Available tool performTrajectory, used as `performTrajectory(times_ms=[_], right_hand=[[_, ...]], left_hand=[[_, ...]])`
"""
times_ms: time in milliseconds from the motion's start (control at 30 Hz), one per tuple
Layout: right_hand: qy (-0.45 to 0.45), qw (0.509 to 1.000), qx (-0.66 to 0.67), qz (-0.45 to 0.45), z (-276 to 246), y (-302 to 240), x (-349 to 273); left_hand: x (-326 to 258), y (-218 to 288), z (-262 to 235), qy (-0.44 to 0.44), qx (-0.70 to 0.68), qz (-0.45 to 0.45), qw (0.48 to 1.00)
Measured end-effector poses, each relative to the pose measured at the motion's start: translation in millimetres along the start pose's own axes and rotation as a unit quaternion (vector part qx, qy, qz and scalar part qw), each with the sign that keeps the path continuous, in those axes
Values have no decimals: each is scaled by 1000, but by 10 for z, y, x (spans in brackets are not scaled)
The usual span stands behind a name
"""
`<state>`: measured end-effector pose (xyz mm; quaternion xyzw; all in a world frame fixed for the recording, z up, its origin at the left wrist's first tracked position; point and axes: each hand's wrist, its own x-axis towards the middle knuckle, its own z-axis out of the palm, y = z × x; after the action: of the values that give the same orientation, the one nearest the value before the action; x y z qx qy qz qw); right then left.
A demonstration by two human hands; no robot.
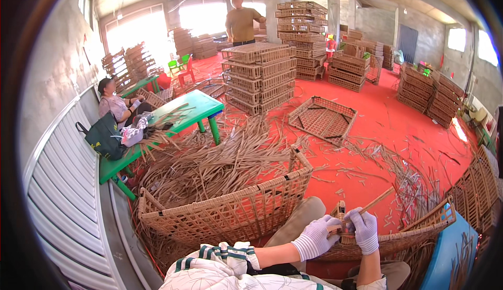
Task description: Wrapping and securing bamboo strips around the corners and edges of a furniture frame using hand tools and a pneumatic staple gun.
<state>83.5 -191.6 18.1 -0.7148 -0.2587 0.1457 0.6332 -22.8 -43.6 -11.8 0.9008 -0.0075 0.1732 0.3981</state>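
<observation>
Brown woven basket, strip at corner

The left hand and the right hand are in white gloves with thin stripes of greyish lilac, while the person's shirt is white, with fine grey lines and dark green bands. The worked basket and the large basket are both brown with lattice pattern, and the held strip is light tan. The floor is bright red, the long table is green, and the board is blue.
</observation>
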Motion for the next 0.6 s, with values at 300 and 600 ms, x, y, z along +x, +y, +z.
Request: performTrajectory(times_ms=[300, 600], right_hand=[[-4, 1000, 5, 3, -1, 18, 3], [-3, 1000, 14, 5, 16, -32, -18]], left_hand=[[2, 3, 3, -1, 8, -9, 1000], [-7, -4, 2, 5, -1, 0, 1000]])
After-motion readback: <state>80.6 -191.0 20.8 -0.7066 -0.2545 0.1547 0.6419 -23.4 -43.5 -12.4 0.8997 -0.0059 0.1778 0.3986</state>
